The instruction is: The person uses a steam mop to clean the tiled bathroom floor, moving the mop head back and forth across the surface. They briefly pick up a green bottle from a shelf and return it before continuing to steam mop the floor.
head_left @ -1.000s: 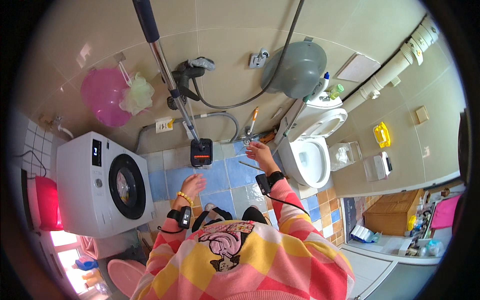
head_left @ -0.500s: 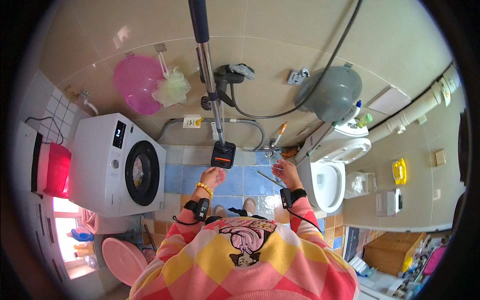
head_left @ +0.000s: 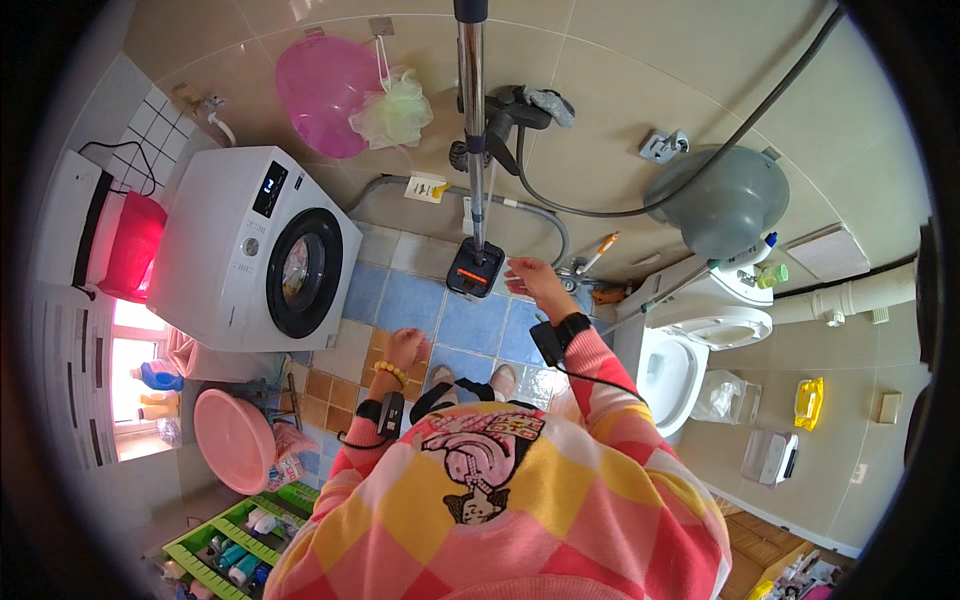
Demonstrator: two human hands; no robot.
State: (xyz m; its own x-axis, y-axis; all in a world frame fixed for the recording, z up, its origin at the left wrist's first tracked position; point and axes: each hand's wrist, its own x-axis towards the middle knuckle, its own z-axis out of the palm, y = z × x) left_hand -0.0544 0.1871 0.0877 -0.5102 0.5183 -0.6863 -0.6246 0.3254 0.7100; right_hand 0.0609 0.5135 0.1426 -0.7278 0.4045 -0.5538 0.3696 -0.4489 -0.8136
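A long pole with a dark grip and silver shaft stands upright by the wall. It ends in a black square head with an orange stripe, low over the blue tiles. My right hand reaches in just right of that head, fingers stretched out and holding nothing visible; whether they touch it I cannot tell. Nearer my body, over the brown tiles, is my left hand, empty, its fingers loosely bent and apart. A yellow bead bracelet circles my left wrist. Each forearm carries a strapped black device.
A white washing machine stands left. On the right is a toilet with its lid up. A pink basin and a grey basin hang on the wall. Behind me on the left are a pink tub and a green rack.
My right hand has moved left, from beside the toilet to the pole's black head. My left hand has drawn back from the head toward my body. The view has turned leftward.
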